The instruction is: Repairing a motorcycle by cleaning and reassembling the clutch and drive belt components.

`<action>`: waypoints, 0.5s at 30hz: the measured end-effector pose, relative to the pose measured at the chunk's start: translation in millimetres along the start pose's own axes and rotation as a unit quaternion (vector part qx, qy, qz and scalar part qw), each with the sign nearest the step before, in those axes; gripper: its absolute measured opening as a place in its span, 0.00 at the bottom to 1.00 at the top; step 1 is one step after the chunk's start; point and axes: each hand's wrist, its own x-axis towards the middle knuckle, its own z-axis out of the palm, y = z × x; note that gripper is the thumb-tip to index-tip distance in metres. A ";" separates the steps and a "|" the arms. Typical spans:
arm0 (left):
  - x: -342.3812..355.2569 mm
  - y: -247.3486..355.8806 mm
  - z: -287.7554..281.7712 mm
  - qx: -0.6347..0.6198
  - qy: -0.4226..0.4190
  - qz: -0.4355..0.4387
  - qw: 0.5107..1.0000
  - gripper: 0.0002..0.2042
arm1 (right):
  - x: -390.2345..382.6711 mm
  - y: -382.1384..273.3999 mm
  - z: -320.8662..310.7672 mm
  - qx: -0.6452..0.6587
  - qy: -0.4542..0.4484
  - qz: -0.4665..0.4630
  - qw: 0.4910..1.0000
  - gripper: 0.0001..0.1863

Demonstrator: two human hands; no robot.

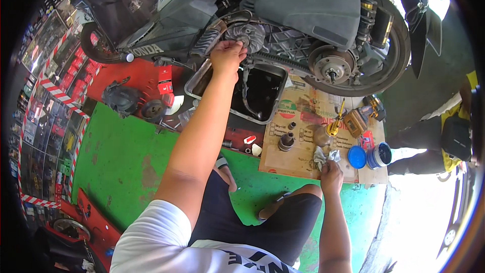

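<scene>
My left hand reaches up to the scooter's open drive side. Its fingers are pinched together at the hub of a finned metal pulley disc, and whatever they hold is hidden. A drive belt runs from beside that disc toward the round clutch at the rear wheel. Low over the cardboard at right, my right hand grips a crumpled whitish rag. Sockets and a yellow-topped bottle stand close by that hand.
Under the engine lies a metal drip tray with dark liquid. A cordless driver, a blue lid and a blue-rimmed tub sit on the cardboard. A removed black cover rests at left. Another person is at far right.
</scene>
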 end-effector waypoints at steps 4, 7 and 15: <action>0.6 -8.2 6.9 -0.023 0.023 -0.009 0.999 0.09 | -0.3 0.2 -0.9 -0.003 -0.007 0.010 1.000 0.12; 0.1 -15.2 14.2 -0.056 0.058 0.030 0.996 0.10 | 0.6 -0.5 -0.8 -0.010 -0.009 0.022 1.000 0.12; -9.9 -31.8 26.5 0.231 0.134 0.248 0.931 0.13 | -0.4 3.1 4.6 0.001 0.005 0.013 1.000 0.12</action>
